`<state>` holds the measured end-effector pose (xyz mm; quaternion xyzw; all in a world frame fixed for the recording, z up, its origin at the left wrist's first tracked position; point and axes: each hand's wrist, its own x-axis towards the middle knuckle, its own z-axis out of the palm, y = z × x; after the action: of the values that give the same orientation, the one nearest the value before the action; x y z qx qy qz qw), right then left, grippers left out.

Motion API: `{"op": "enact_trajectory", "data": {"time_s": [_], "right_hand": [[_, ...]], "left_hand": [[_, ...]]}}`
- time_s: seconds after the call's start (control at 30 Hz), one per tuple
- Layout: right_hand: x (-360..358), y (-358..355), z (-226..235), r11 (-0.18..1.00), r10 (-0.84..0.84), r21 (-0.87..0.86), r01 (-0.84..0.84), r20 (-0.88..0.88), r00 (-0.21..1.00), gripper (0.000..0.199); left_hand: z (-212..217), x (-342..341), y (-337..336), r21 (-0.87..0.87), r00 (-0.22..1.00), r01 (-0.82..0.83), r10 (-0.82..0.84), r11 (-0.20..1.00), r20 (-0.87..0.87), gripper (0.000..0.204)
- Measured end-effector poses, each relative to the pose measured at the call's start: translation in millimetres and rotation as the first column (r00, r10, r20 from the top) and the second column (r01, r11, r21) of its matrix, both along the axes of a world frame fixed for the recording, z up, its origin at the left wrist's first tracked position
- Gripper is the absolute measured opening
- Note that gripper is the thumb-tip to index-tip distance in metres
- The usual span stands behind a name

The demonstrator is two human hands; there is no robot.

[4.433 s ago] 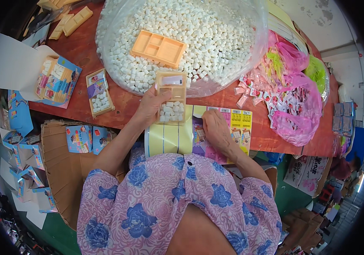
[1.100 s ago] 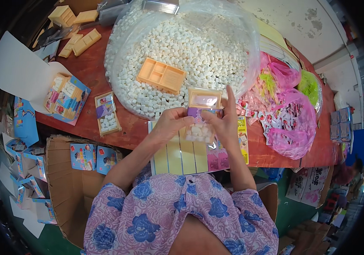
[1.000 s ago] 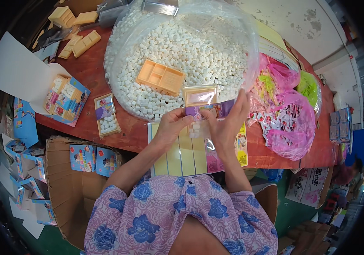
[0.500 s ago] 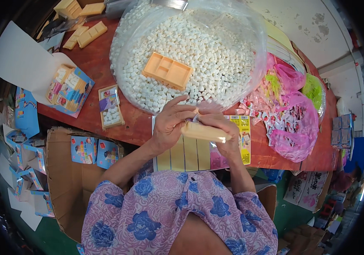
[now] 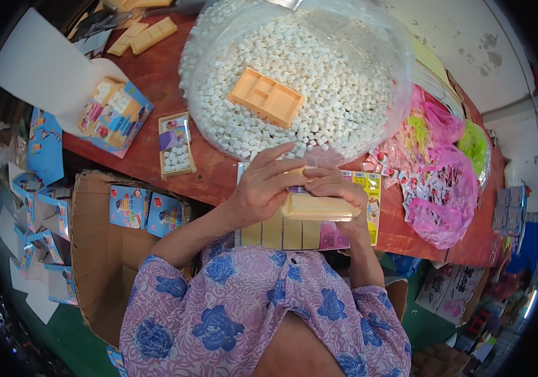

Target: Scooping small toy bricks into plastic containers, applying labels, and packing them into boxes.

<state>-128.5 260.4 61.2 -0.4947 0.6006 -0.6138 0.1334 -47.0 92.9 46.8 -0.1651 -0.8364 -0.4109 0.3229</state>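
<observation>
Just past my lap I hold a cream plastic tray (image 5: 320,207) over the table's front edge, its long side facing me. My right hand (image 5: 344,196) grips the right end, its fingers bent over the far side. My left hand (image 5: 261,191) closes on the left end, index finger raised and the other fingertips meeting the right ones at the top. What lies inside the tray is hidden. Under it rests a sticker sheet (image 5: 269,234) with yellow and pink labels. Beyond, another divided tray (image 5: 267,97) sits on white marshmallow-like pieces (image 5: 344,81) in a big clear bag.
A filled, wrapped tray (image 5: 176,146) lies left of the bag. Further left stands an open blue display box (image 5: 118,119) of filled trays. Pink plastic bags (image 5: 448,201) with small packets lie at right. A cardboard carton (image 5: 102,251) stands below the table edge.
The view has shifted, so the table's things appear further right. My fingers have drawn together over the tray's far edge, and the tray's long side shows more fully.
</observation>
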Motion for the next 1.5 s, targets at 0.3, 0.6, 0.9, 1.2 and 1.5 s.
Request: {"op": "enact_trajectory", "data": {"time_s": [0.3,0.6,0.9,1.2,1.5], "right_hand": [[26,-20,-24,0.980,-0.193,0.024,0.196,0.328,0.925,0.032],[12,-72,-31,0.973,-0.105,0.225,-0.042,0.601,0.792,0.041],[2,-117,-44,0.816,-0.043,0.489,-0.309,0.585,0.810,0.052],[9,-133,-50,0.676,-0.042,0.729,-0.105,0.180,0.983,0.063],[26,-143,-62,0.866,-0.039,0.453,-0.214,0.487,0.872,0.068]], "left_hand": [[-7,9,0,0.035,0.986,-0.154,0.151,0.987,0.069,0.017],[-23,39,-27,0.513,0.873,-0.275,-0.012,0.813,0.487,0.035],[-39,62,-138,-0.316,0.169,-0.838,0.762,0.445,0.625,0.054],[-42,58,-146,-0.284,0.187,-0.791,0.655,0.543,0.732,0.069],[-35,56,-141,0.406,0.497,-0.818,0.146,0.408,0.855,0.070]]}}
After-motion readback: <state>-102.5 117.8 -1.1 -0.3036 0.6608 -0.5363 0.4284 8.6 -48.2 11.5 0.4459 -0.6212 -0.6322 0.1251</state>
